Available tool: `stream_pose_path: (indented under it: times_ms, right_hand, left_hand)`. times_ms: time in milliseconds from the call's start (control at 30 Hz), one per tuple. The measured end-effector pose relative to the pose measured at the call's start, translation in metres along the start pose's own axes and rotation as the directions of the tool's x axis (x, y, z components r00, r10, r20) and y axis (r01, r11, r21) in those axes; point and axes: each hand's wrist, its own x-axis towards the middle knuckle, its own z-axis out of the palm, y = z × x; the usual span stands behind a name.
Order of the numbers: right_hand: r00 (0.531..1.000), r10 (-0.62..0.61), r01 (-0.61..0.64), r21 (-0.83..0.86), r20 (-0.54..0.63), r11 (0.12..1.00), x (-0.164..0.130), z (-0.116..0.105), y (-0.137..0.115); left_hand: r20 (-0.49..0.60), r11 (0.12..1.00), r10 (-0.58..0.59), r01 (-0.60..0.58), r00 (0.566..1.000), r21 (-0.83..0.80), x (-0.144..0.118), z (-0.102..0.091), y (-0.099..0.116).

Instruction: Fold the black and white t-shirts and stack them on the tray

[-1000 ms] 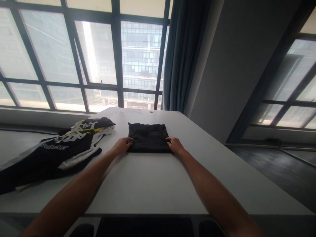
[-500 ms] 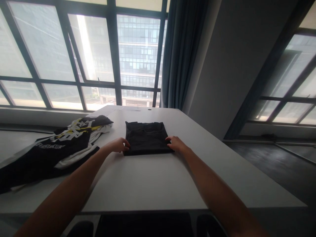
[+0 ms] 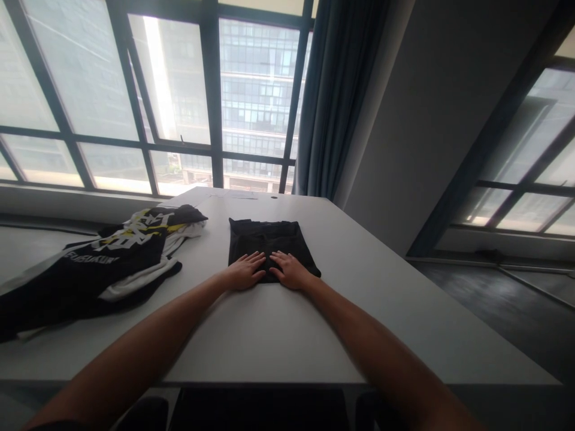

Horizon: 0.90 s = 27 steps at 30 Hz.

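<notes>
Item: 1 folded square of black cloth (image 3: 269, 248), mid-table on white table (image 3: 278, 335). Left hand (image 3: 245, 272) and right hand (image 3: 291, 272): flat, unclenched, gripping nothing, side by side on near edge. Advice: press evenly, sweep outward. Adjacent: heap of black-white-yellow printed garments (image 3: 112, 263).

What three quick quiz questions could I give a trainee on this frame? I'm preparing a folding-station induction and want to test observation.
1. True or false: both hands lie flat, palms down, on the folded black garment.
2. Which sits on the table to the person's left? A) a heap of black, white and yellow clothes B) a laptop C) a cardboard box
3. Fill in: the left hand and right hand rest on the garment's ____ edge, side by side.

Key: 1 true. 2 A, the pile of clothes. 3 near.
</notes>
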Motion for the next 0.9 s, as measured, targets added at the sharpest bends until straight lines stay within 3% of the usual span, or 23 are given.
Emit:
stream_pose_path:
  times_ms: [67,167,500,633,800,900]
  right_hand:
    - [0.993,0.076,-0.077,0.006,0.087,0.997,0.0,0.001,0.006]
    - [0.973,0.188,-0.187,-0.021,0.136,0.982,-0.003,-0.005,0.016]
    - [0.877,0.472,-0.471,-0.035,0.087,0.881,-0.012,-0.014,0.067]
    - [0.889,0.456,-0.455,-0.028,0.051,0.89,-0.015,-0.02,0.07]
    - [0.905,0.425,-0.421,-0.122,0.006,0.899,-0.021,-0.035,0.054]
    - [0.927,0.358,-0.371,-0.136,-0.109,0.919,-0.02,-0.036,0.044]
  left_hand:
    - [0.051,0.999,-0.054,0.054,0.997,0.004,0.0,0.003,-0.002]
    - [0.044,0.992,-0.121,0.119,0.992,0.03,-0.001,0.004,-0.003]
    - [-0.027,0.929,-0.362,0.363,0.932,0.066,-0.006,-0.005,-0.029]
    - [-0.004,0.928,-0.369,0.369,0.929,0.051,-0.008,-0.012,-0.041]
    - [0.033,0.934,-0.356,0.356,0.934,0.017,-0.016,-0.032,-0.047]
    - [-0.134,0.938,-0.331,0.341,0.934,0.057,-0.016,-0.037,-0.043]
